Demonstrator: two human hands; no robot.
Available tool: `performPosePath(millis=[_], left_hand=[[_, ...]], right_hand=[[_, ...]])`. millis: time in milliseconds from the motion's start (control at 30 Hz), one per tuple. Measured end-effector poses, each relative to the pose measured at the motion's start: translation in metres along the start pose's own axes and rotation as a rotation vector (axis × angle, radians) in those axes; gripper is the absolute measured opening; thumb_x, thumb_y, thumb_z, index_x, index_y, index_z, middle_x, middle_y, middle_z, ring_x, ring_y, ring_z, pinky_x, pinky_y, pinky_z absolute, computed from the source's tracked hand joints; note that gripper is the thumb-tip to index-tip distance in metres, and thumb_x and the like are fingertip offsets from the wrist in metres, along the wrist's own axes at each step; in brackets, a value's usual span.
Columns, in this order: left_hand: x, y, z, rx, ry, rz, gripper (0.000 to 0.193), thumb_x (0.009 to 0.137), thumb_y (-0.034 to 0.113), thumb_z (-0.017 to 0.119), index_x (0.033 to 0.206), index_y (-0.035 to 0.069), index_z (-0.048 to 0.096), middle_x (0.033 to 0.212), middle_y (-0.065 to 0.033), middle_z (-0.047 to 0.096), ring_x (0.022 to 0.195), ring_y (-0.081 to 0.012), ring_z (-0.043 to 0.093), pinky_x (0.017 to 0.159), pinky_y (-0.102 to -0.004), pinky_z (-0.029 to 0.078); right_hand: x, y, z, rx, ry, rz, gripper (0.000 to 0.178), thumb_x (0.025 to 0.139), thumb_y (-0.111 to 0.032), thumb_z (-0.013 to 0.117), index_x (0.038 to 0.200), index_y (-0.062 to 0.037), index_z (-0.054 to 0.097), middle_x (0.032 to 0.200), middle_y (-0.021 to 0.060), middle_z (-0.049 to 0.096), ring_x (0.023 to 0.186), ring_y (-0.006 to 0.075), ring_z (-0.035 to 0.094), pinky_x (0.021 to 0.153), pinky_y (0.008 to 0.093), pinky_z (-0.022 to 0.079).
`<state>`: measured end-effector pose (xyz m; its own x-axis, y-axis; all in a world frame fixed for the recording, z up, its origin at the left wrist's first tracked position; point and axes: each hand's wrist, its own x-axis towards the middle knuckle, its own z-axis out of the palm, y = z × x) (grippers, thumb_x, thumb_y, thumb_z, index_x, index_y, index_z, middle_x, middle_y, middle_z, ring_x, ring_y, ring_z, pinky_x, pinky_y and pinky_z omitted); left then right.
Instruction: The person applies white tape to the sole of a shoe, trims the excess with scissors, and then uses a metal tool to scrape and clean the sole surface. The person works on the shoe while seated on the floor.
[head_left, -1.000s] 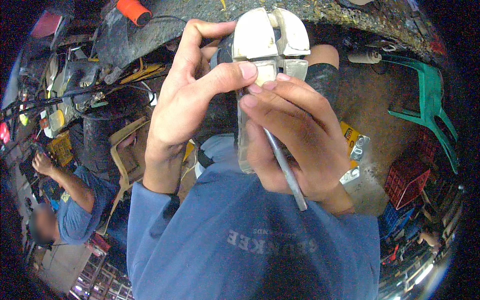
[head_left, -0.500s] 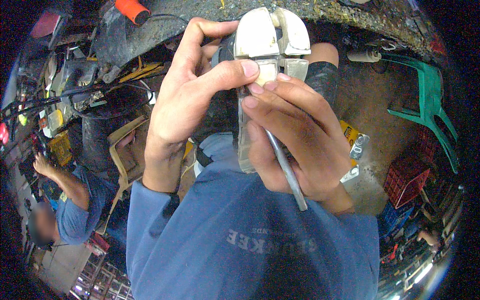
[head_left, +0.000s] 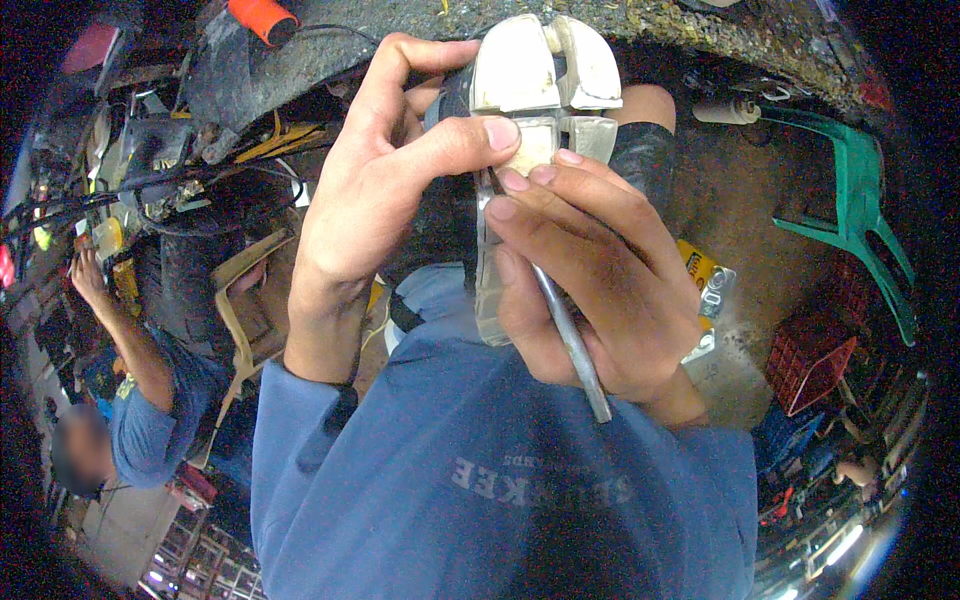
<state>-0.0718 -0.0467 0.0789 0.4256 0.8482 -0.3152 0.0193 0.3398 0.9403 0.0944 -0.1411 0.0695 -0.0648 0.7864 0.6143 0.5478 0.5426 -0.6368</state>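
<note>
Close in front of me is what looks like a shoe turned sole up, with a cream-white sole (head_left: pixel 516 68) split into rounded blocks. My left hand (head_left: pixel 375 170) grips its left side, the thumb pressing on a smaller block below the top pair. In my right hand (head_left: pixel 610 270) is a slim grey metal rod (head_left: pixel 572 345), slanting down to the right out of the palm. The right fingertips touch the lower blocks and edge of the sole. They hide the rod's upper end and part of the sole.
A dark, rough work surface (head_left: pixel 340 75) bearing an orange cup-like piece (head_left: pixel 264 20) runs across the far side. To the right are a green plastic chair (head_left: pixel 850 190), a red crate (head_left: pixel 812 365) and a yellow package (head_left: pixel 700 270). A co-worker in blue (head_left: pixel 160 410) sits at left near a tan chair (head_left: pixel 240 300).
My hands, the rod and the sole have hardly moved. At left, the co-worker's raised hand has shifted up and slightly right.
</note>
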Motion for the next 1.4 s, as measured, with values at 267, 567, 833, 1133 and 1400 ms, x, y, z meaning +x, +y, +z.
performPosePath(millis=[267,567,833,1133,1400], left_hand=[[0.001,0.001,0.002,0.007,0.006,-0.004,0.049,0.089,0.014,0.07,0.133,0.002,0.052,0.117,-0.0175,0.07,0.105,-0.0233,0.069,0.095,-0.0347,0.052],[0.003,0.001,0.0,-0.116,-0.013,-0.02,0.059,0.087,0.015,0.08,0.136,-0.001,0.052,0.109,-0.0119,0.07,0.104,-0.0174,0.066,0.098,-0.0324,0.048],[0.004,-0.001,0.0,-0.018,-0.008,-0.001,0.051,0.089,0.015,0.073,0.133,0.002,0.052,0.117,-0.0147,0.07,0.106,-0.0229,0.068,0.098,-0.0345,0.051],[0.004,0.0,-0.001,-0.047,-0.012,-0.019,0.057,0.086,0.015,0.079,0.135,0.0,0.053,0.11,-0.012,0.07,0.104,-0.0191,0.067,0.098,-0.0331,0.048],[0.004,-0.002,-0.001,-0.1,-0.015,-0.034,0.06,0.085,0.016,0.082,0.136,-0.001,0.053,0.107,-0.011,0.071,0.102,-0.0174,0.067,0.097,-0.0321,0.049]], right_hand=[[0.002,0.0,0.0,0.006,0.027,-0.001,0.034,0.074,0.007,0.077,0.108,0.0029,0.075,0.104,0.0166,0.076,0.102,0.0337,0.073,0.096,0.0475,0.061],[0.005,-0.001,-0.003,0.019,0.023,0.007,0.033,0.074,0.008,0.076,0.106,0.0025,0.076,0.101,0.016,0.077,0.098,0.0324,0.075,0.095,0.0477,0.062],[0.005,0.0,-0.008,0.023,-0.018,0.014,0.033,0.073,0.008,0.076,0.106,0.0022,0.077,0.104,0.0161,0.077,0.101,0.0326,0.074,0.096,0.0484,0.062],[0.007,-0.003,-0.012,0.026,-0.057,0.036,0.034,0.073,0.008,0.076,0.106,0.0024,0.077,0.104,0.0167,0.076,0.102,0.0331,0.074,0.096,0.0488,0.062],[0.009,-0.003,-0.015,0.038,-0.087,0.041,0.03,0.075,0.008,0.075,0.105,0.0022,0.077,0.103,0.0167,0.076,0.102,0.0329,0.074,0.097,0.0487,0.062]])
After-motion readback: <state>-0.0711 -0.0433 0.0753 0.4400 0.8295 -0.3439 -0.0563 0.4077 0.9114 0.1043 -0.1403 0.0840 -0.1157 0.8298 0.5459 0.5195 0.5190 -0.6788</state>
